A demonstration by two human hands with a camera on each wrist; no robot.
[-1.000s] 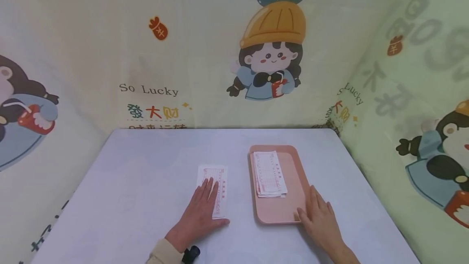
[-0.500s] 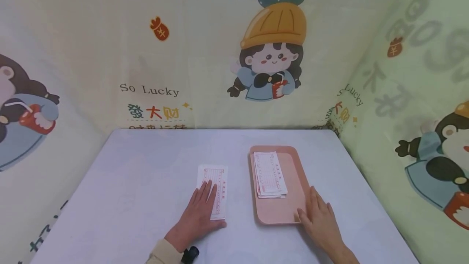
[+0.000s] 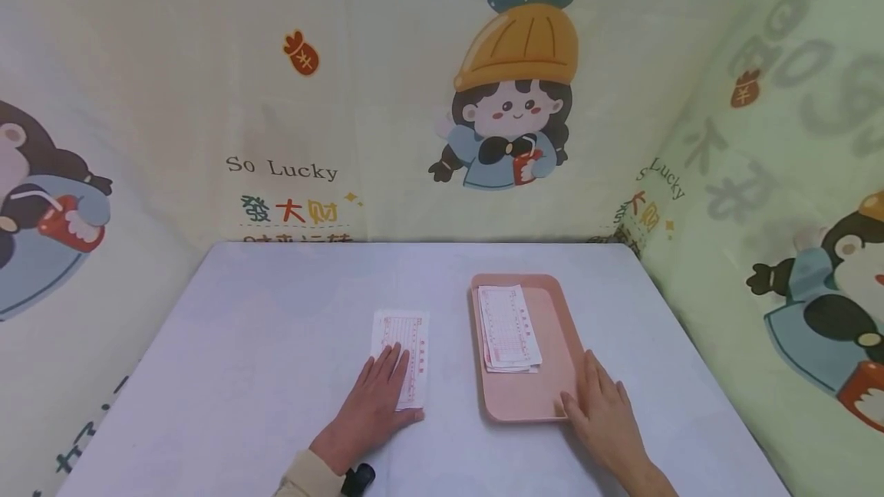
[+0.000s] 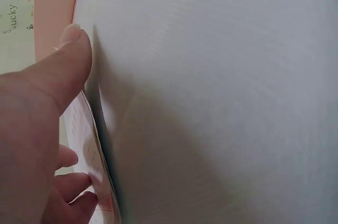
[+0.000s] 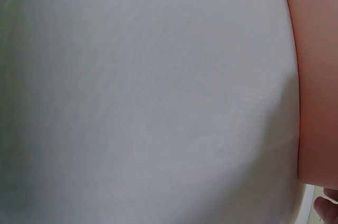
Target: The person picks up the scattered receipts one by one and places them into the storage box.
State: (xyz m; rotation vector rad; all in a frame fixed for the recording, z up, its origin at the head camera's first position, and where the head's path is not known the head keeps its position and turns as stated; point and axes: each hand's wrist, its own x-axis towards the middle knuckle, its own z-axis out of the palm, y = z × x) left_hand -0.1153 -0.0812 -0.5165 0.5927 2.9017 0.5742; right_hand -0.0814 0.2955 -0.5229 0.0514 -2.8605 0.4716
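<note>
My left hand [image 3: 373, 405] lies with its fingers fairly straight on a white stack of paper slips [image 3: 404, 326] printed in red. In the left wrist view the thumb [image 4: 74, 68] stands beside the slips' edge [image 4: 87, 134]. At the near right corner of a pink tray [image 3: 525, 403], my right hand [image 3: 608, 413] holds the rim, thumb over the inside and fingers along the outer side. Inside the tray, on its left, sits another stack of similar slips [image 3: 507, 324], a little uneven. The right wrist view shows the tray's side [image 5: 319, 86] but not the right hand itself.
Both stacks and the tray are on a white table [image 3: 276, 328]. A printed cloth [image 3: 387, 98] with cartoon figures hangs behind the table and along its sides. A dark wrist strap [image 3: 359, 479] is on the left wrist.
My left hand has slid slightly back toward me over the slips, and its thumb has drawn in a little. The right hand, the tray and the stack in it look unmoved.
</note>
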